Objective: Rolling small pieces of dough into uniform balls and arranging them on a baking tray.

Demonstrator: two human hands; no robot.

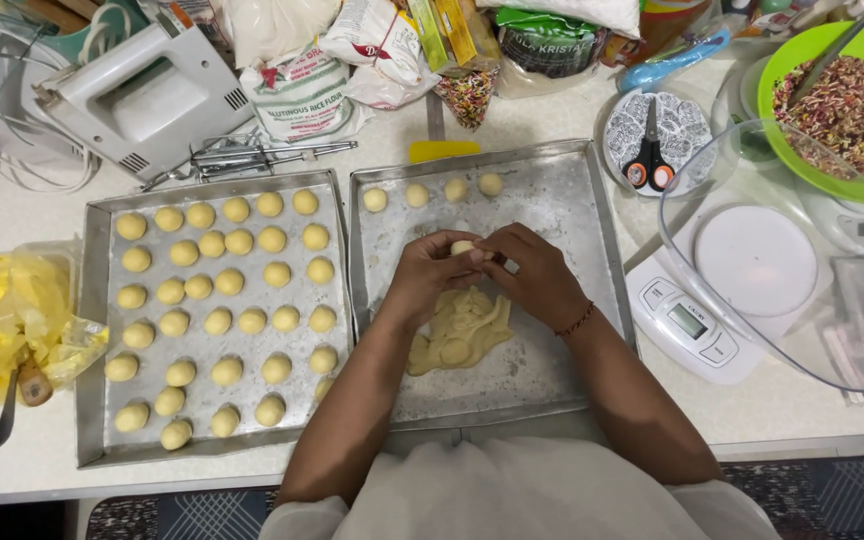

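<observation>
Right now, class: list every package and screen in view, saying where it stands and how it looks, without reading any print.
Flour bag: top centre, white, bulging, green and red print.
Sprinkles bag: behind the right tray, clear, tapering, multicoloured contents.
Green packet: top edge, dark green.
Scale screen: right, small grey rectangle on a white kitchen scale.
Yellow bag: left edge, crumpled.
</observation>
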